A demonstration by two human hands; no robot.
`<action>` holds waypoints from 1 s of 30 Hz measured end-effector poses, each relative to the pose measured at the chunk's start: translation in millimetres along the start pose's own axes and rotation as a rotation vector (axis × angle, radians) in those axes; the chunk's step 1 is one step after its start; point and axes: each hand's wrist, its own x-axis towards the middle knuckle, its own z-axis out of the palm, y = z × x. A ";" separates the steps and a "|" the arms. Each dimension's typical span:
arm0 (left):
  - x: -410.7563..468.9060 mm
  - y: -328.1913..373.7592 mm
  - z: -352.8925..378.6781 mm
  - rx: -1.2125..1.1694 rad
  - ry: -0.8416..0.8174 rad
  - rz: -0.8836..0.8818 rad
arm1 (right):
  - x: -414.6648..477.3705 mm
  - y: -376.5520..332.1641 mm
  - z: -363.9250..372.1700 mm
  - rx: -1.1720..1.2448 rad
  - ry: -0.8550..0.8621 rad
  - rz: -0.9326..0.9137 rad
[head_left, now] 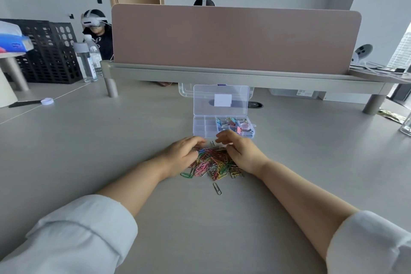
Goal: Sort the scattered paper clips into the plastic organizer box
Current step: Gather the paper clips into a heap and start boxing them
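A heap of coloured paper clips (213, 162) lies on the grey table in front of me. My left hand (181, 154) rests on the heap's left side and my right hand (239, 151) on its right side, fingers curved over the clips. One grey clip (217, 188) lies apart, nearer to me. Just beyond the hands stands the clear plastic organizer box (203, 128), lid upright and open. Its left compartments look bare; the right ones hold binder clips and other small items. Whether either hand grips any clips is hidden by the fingers.
A pink desk divider (235, 38) on a raised shelf blocks the far side. Water bottles (87, 62) and a black crate (51, 51) stand at the back left, a tape roll (47, 101) on the left. A glass (405, 125) sits at the right edge. Two people sit behind.
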 end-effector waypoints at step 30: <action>31.7 -24.9 -10.7 0.253 0.118 0.009 | 13.6 -3.3 6.4 -0.381 -0.157 -0.124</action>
